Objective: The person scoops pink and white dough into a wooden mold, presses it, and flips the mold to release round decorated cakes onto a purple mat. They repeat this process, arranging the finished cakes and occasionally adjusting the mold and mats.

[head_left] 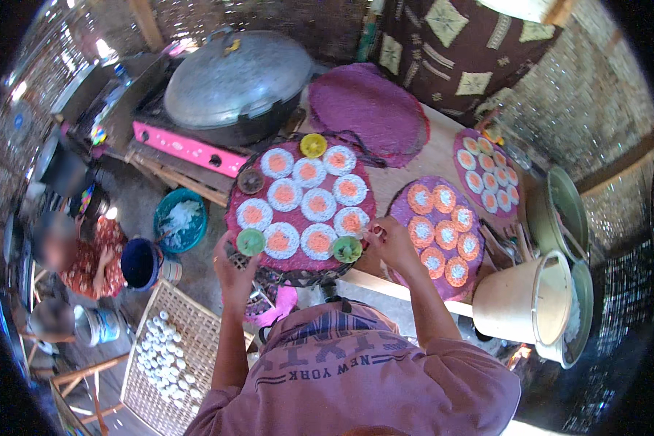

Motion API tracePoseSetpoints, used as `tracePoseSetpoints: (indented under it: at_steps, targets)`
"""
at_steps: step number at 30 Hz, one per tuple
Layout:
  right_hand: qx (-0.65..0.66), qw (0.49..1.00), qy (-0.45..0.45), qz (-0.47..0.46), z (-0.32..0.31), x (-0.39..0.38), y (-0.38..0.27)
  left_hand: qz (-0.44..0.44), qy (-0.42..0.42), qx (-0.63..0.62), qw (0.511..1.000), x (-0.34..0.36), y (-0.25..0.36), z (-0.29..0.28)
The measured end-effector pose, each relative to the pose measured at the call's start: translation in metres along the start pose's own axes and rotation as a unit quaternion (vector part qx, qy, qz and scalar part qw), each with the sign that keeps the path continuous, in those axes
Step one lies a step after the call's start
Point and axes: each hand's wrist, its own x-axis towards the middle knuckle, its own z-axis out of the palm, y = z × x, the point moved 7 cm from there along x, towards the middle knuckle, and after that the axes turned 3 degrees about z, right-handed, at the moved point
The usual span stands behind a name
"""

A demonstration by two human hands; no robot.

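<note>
A round, magenta-covered tray (305, 270) with a dark woven rim lies in front of me, bearing several white discs with orange centres. My left hand (235, 270) curls at its near-left rim, thumb and fingers apart around the edge, close beside a pale green round cup (251, 242). At the near-right rim, my right hand (392, 245) has its fingertips pinched together next to a disc; what they hold is too small to make out. Another green cup (347, 249) with green bits in it sits left of that hand. A yellow cup (313, 145) and a dark round cup (251, 182) stand on the tray's edge.
Behind stands a large lidded pan (236, 76) on a pink-fronted stove (185, 147). Rightward are an orange-disc tray (450, 287), another disc tray (472, 138) and a cream bucket (512, 298). Left are a teal basin (160, 218), woven rack (211, 334) and a seated person (98, 258).
</note>
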Motion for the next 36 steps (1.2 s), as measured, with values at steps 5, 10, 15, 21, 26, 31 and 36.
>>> tracePoseSetpoints:
  at_steps: [5,10,15,21,26,31,36]
  targets:
    - [0.013,0.971,0.204,0.122,-0.095,-0.051,0.088,0.023,0.047,-0.023,0.998,-0.001,-0.003,-0.028]
    - [0.005,0.873,0.436,0.216,-0.158,-0.166,0.161,0.043,0.074,-0.072,0.994,0.010,-0.005,-0.044]
    - [0.504,0.577,0.451,0.458,-0.082,-0.246,0.197,0.048,0.076,-0.105,0.990,0.039,0.009,-0.035]
    - [0.718,0.515,0.290,0.368,-0.049,-0.213,0.158,0.065,0.028,-0.130,0.989,0.060,0.038,-0.007]
    - [0.698,0.597,0.267,0.293,-0.054,-0.203,0.151,0.071,0.004,-0.166,0.984,0.058,0.047,0.003]
    - [0.708,0.608,0.244,0.265,-0.050,-0.191,0.123,0.055,0.003,-0.188,0.981,0.053,0.034,-0.005]
    - [0.714,0.648,0.153,0.215,-0.049,-0.155,0.056,0.001,-0.037,-0.222,0.974,0.046,0.021,-0.009]
